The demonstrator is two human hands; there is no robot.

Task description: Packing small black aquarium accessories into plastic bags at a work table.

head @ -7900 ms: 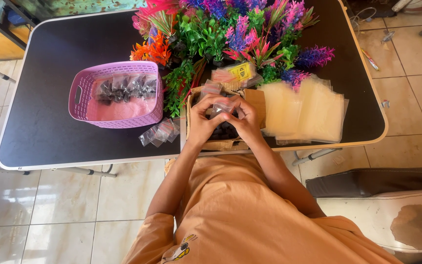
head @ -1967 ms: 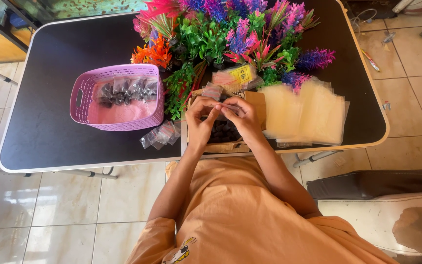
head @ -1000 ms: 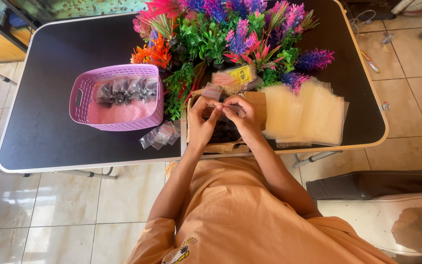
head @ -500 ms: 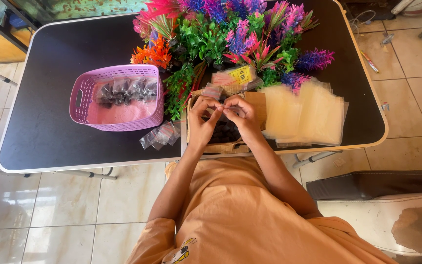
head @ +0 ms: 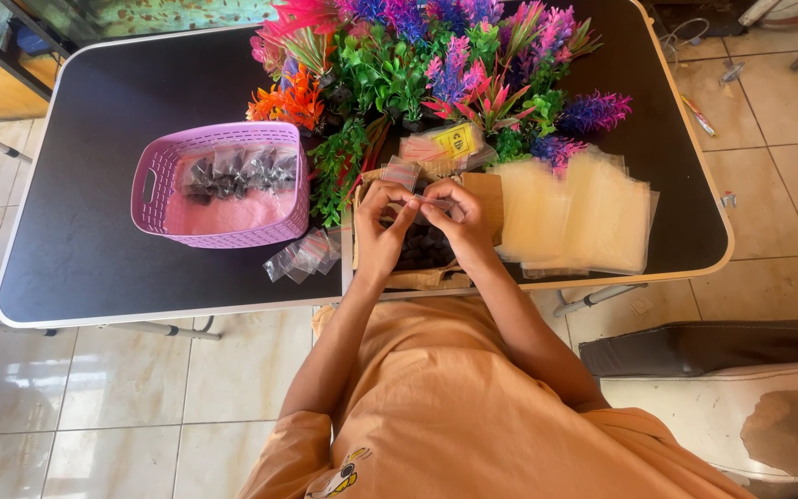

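Pinching a small clear packet point(head: 415, 197) between them, left hand point(head: 382, 226) and right hand point(head: 454, 217) hold it lengthwise left-to-right.

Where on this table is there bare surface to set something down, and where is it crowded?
Bare black table top lies left of the purple basket, behind it toward the far edge, and at the front left corner. A smaller strip lies right of the clear bag stack. Crowded: the plastic plants, and the box where the left hand and right hand meet.
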